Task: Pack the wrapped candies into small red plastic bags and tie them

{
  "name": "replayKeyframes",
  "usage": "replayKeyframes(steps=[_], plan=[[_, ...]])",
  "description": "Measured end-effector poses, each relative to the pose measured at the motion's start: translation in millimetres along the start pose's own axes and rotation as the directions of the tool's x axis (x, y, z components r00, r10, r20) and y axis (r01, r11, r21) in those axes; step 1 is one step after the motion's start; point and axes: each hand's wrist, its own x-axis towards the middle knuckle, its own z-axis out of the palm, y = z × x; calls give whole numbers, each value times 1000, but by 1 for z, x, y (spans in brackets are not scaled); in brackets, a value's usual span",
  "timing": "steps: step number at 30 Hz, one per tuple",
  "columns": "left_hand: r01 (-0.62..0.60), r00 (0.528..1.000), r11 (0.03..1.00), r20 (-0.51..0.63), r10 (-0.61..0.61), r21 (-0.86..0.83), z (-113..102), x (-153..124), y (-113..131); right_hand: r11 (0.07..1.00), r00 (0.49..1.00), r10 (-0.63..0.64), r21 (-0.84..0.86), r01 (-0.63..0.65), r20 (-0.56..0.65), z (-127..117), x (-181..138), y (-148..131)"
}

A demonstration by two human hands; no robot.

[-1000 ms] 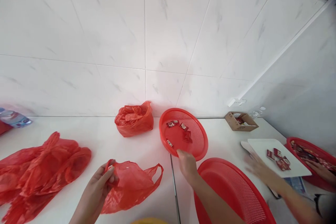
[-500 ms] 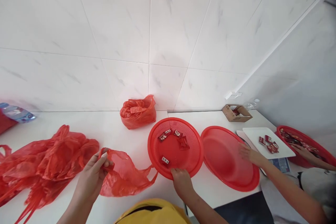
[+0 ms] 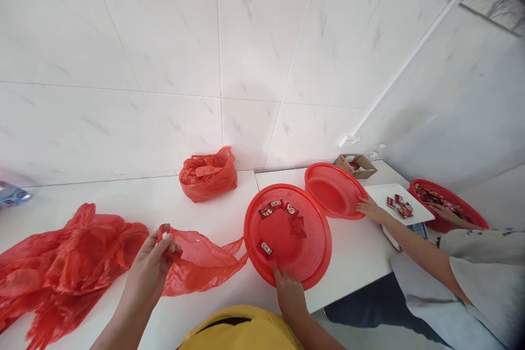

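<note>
My left hand [image 3: 148, 272] pinches the handle of a thin red plastic bag [image 3: 198, 261] that lies flat on the white table [image 3: 135, 203]. My right hand [image 3: 289, 291] grips the near rim of a round red mesh basket [image 3: 315, 258] that holds several small red wrapped packets [image 3: 280, 211]. The bag's far handle touches the basket's left edge.
A heap of red bags [image 3: 53, 262] lies at the left, a filled knotted red bag [image 3: 208, 175] by the wall. Another person's hand [image 3: 371, 210] holds a second red basket [image 3: 333, 191]. Beyond are a white tray [image 3: 416, 209], a third basket [image 3: 467, 213] and a cardboard box [image 3: 356, 164].
My right hand has drawn the basket of packets nearer the table's front edge. The other person has slid the empty basket away to the back right. My left hand kept its hold on the bag.
</note>
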Motion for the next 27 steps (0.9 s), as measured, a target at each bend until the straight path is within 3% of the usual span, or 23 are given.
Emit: replayKeyframes(steps=[4,9,12,15,17,20,27], plan=[[-7,1000,1000,7,7,-4,14,4,7,992,992,125,35,-125,-10,1,-10,9],[-54,996,999,65,54,1,37,4,13,979,977,193,42,-197,95,-11,-25,23],[-78,991,997,112,78,-4,47,0,15,976,971,149,128,-175,187,-27,-32,36],[-69,989,998,132,70,-9,52,-2,14,921,974,20,374,-105,225,-45,-32,51],[-65,990,998,122,64,3,52,-1,12,877,980,23,468,-114,196,-53,-25,57],[-65,992,997,112,61,29,50,1,6,900,981,123,399,-173,149,-51,-3,58],[10,994,992,110,-24,128,44,-2,-12,926,963,225,275,-259,151,-15,49,51]])
